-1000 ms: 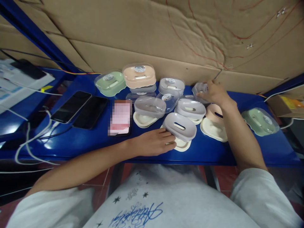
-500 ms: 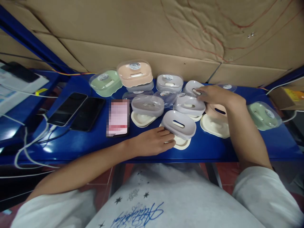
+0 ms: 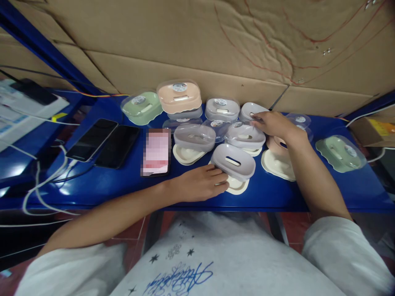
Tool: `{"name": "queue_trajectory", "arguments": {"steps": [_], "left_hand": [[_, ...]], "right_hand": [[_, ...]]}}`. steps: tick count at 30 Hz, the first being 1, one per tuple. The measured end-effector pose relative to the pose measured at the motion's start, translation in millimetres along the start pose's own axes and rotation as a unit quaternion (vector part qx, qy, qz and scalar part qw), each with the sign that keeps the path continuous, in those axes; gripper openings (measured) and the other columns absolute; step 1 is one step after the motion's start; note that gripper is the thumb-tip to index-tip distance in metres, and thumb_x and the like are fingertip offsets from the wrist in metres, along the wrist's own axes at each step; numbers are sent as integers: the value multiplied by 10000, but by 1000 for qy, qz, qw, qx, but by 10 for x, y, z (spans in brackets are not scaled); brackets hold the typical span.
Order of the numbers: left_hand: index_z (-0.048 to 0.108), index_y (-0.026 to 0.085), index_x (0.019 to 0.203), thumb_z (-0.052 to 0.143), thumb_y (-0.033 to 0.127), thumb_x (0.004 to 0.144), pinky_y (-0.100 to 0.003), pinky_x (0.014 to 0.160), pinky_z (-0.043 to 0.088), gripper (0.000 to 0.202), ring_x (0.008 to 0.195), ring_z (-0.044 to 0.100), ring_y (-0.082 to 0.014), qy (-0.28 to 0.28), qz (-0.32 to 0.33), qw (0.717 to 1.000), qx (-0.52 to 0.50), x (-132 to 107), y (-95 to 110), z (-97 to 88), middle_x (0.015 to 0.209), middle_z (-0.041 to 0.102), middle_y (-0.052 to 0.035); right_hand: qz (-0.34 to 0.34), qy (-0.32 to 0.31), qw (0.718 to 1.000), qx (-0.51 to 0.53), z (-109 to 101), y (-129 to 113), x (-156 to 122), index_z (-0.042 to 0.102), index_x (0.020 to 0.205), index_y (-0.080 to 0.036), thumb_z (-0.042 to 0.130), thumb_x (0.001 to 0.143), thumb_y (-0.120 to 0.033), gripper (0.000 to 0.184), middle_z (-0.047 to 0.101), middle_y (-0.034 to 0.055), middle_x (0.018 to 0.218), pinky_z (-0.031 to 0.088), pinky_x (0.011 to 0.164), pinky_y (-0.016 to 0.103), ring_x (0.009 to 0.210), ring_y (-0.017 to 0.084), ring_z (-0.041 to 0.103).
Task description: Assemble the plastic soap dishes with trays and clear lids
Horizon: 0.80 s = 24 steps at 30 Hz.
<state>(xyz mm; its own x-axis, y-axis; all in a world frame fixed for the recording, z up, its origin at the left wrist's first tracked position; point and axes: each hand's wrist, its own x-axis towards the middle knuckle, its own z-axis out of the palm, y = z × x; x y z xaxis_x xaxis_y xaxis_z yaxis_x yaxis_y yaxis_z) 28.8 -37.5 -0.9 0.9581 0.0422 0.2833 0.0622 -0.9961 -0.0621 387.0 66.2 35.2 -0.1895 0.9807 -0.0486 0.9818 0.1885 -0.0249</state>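
Note:
My left hand [image 3: 205, 183] rests low at the front, its fingers closed on the left edge of a lilac soap dish tray [image 3: 243, 160]. That tray sits tilted over a cream base [image 3: 237, 186]. Farther back, my right hand [image 3: 271, 122] has its fingertips together on another lilac soap dish tray [image 3: 248, 109] and covers its right part. Between the hands lies a lilac tray [image 3: 251, 137] under a clear lid. Below my right wrist are a peach tray [image 3: 274, 144] and a cream base [image 3: 276, 164], partly hidden by the forearm.
Lidded soap dishes in green [image 3: 145, 111], peach [image 3: 179, 96] and lilac [image 3: 222, 109] stand along the cardboard wall [image 3: 185, 49]. Another green one [image 3: 336, 152] is at the right. Phones [image 3: 92, 139] and white cables [image 3: 27, 197] lie left on the blue table [image 3: 129, 191].
My right hand has shifted left and farther over the back lilac tray. My left hand keeps its place at the front tray. The view has turned slightly.

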Motion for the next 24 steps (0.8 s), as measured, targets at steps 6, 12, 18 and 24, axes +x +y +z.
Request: {"name": "queue_trajectory", "arguments": {"steps": [6, 12, 18, 24], "left_hand": [[736, 164, 1097, 658, 159, 1046, -356, 872, 463, 93, 940, 649, -206, 12, 0, 1000, -18, 3, 0, 6, 1065, 733, -79], [738, 167, 1088, 672, 175, 1042, -361, 868, 461, 81, 942, 642, -214, 19, -6, 1000, -21, 7, -2, -8, 1050, 730, -78], [734, 174, 1056, 650, 196, 1060, -357, 836, 463, 87, 906, 640, -206, 19, -4, 999, -27, 33, -19, -13, 1010, 720, -62], [738, 174, 1060, 642, 193, 1062, -353, 845, 482, 98, 921, 645, -200, 20, -6, 1000, -13, 16, -49, 7, 1036, 729, -73]], "right_hand": [[9, -9, 1000, -14, -32, -8, -14, 671, 1475, -164, 558, 1084, -379, 461, 703, 203, 1462, 532, 1091, 515, 1307, 384, 696], [8, 87, 996, 19, -227, -13, -111, 594, 1538, -206, 358, 1138, -354, 488, 717, 165, 1444, 459, 1169, 533, 1323, 383, 661], [-135, 105, 983, 60, -283, -365, 288, 535, 1597, -233, 548, 1037, -286, 563, 575, 99, 1631, 392, 1279, 531, 1522, 330, 516], [-171, 21, 981, 86, -186, -711, 764, 583, 1561, -303, 746, 953, -334, 631, 566, 63, 1648, 431, 1257, 546, 1524, 338, 524]]}}
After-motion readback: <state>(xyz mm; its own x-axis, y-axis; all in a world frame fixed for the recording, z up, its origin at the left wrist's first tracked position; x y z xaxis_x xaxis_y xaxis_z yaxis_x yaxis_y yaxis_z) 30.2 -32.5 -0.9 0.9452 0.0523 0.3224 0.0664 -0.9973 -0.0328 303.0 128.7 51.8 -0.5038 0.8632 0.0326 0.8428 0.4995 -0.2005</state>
